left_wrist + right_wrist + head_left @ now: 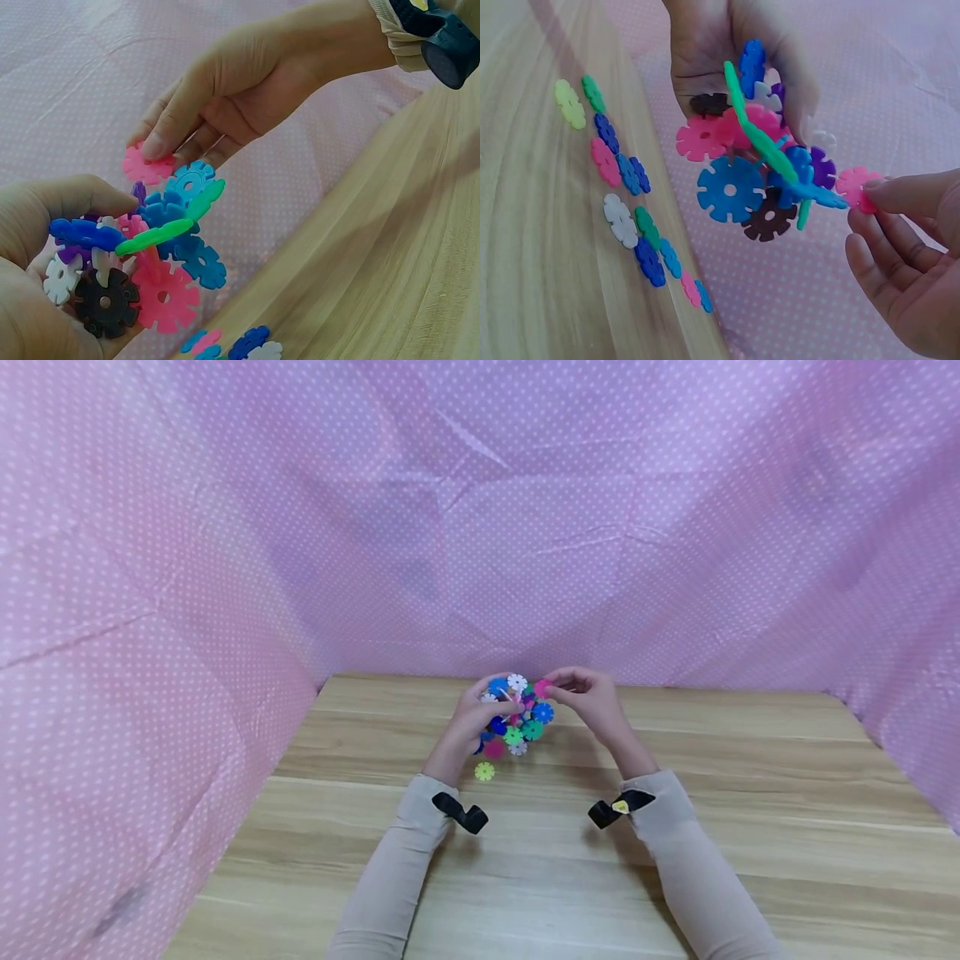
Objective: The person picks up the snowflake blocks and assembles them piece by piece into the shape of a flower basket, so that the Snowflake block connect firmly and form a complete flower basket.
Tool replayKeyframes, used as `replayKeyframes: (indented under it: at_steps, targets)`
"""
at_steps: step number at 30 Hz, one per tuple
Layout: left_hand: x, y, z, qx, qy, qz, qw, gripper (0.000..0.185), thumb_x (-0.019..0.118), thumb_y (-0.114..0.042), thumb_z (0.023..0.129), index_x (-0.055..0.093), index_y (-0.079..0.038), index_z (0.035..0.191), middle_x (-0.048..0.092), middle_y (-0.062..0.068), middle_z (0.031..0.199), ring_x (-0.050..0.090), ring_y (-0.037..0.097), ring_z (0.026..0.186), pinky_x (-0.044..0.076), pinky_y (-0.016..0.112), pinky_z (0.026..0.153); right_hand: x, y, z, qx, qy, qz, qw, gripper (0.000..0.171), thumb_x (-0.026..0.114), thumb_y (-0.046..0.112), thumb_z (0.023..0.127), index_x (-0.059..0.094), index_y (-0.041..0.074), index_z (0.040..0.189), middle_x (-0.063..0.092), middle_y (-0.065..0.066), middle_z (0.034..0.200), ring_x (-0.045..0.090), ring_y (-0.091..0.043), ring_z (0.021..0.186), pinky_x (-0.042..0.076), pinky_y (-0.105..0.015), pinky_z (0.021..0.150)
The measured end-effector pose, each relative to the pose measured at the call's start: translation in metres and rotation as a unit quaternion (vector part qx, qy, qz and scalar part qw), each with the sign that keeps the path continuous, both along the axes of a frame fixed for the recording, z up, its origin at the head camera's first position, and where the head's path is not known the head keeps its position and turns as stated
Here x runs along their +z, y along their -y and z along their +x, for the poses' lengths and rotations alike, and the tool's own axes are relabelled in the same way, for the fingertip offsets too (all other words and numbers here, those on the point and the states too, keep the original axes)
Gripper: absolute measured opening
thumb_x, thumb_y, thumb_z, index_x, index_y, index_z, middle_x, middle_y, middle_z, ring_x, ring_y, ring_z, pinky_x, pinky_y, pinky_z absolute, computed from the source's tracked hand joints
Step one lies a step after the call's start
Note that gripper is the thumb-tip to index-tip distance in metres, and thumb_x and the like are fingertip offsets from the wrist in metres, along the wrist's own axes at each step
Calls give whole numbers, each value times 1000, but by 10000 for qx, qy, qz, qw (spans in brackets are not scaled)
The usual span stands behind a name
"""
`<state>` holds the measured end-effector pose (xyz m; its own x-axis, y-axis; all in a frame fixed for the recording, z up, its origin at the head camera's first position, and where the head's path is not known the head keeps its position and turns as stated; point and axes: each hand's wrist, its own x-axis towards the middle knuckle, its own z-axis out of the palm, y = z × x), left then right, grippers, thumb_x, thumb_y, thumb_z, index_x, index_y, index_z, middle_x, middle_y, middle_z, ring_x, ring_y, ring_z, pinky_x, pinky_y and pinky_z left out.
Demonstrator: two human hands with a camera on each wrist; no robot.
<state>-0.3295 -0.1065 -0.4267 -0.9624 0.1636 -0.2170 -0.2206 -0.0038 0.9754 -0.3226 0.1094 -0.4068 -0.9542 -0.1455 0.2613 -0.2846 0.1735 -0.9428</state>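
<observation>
My left hand (pixel 480 714) grips a cluster of interlocked plastic snowflake discs (pixel 154 240) (pixel 754 161) in blue, green, pink, white, purple and black, held above the back of the wooden table (pixel 525 860). My right hand (pixel 581 693) pinches a single pink disc (pixel 146 166) (pixel 855 189) between thumb and fingertips, right at the cluster's edge beside a blue disc (pixel 189 180). Whether the pink disc is slotted in or just touching I cannot tell. The cluster (pixel 517 714) sits between both hands in the head view.
Loose discs lie on the table below the hands: a yellow-green one (pixel 484 771) (pixel 570 103) and a row of blue, pink, white and green ones (pixel 634 217). Pink dotted cloth (pixel 480 527) walls the table at the back and both sides.
</observation>
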Motion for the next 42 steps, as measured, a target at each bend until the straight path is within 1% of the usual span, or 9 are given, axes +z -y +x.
replayKeyframes:
  at_steps: [3,8,16,24,28,32,37,39,42]
  targets:
    - [2,0,-1,-14,46,-33,10000,57,84,-16,82,64,-29,134,58,9,136,59,28,119,55,41,95,0,3,0,-22,-189,104,9998,21,78,9,90,74,-4,106,77,-18,100,69,-6,81,59,-19,76]
    - [4,1,-3,-18,55,-48,10000,57,84,-18,82,64,-30,134,58,9,137,59,29,122,54,45,99,-1,7,-1,-119,-413,174,9989,19,78,10,90,75,-2,104,76,-21,100,69,-5,81,58,-17,75]
    - [7,0,-4,56,89,24,9999,57,85,-16,82,65,-28,134,58,10,138,59,30,123,54,46,101,0,12,1,-169,-586,23,9981,16,75,0,90,74,-9,104,73,-31,100,68,-7,79,56,-14,72]
    - [10,0,-3,94,23,151,9998,57,85,-9,80,66,-24,132,58,11,136,59,29,120,57,43,97,28,19,19,-108,-578,157,9981,17,73,-7,89,71,-17,102,71,-35,96,71,-22,77,56,-14,69]
    - [11,0,-3,132,1,181,9997,56,85,-7,79,67,-24,130,58,11,135,60,28,118,57,41,95,31,21,21,-55,-585,194,9981,16,73,-7,88,71,-17,101,72,-34,96,72,-27,78,57,-15,69]
    - [11,1,-4,130,25,261,9996,57,85,-7,79,67,-23,131,59,11,135,61,27,116,58,40,94,25,22,15,-40,-571,119,9983,15,73,-6,89,72,-15,102,72,-34,98,72,-26,79,57,-15,71]
    - [10,2,-9,-60,176,345,9992,57,84,-13,83,64,-23,135,60,11,134,62,25,114,57,38,94,4,18,1,-232,-358,-100,9990,17,74,-3,90,72,-13,104,72,-32,99,69,-10,77,56,-14,72]
    - [9,3,-11,-157,267,510,9982,57,82,-16,85,61,-23,137,60,11,135,62,26,115,54,40,97,-2,17,-4,-424,-235,-261,9985,18,75,-2,89,73,-12,104,74,-27,96,67,-6,75,56,-14,70]
    - [10,5,-14,-238,334,899,9951,59,79,-18,87,57,-23,142,58,12,139,59,30,122,49,47,103,-5,18,-5,-739,-110,-496,9960,19,77,-1,88,72,-12,103,76,-13,87,65,-3,73,57,-15,68]
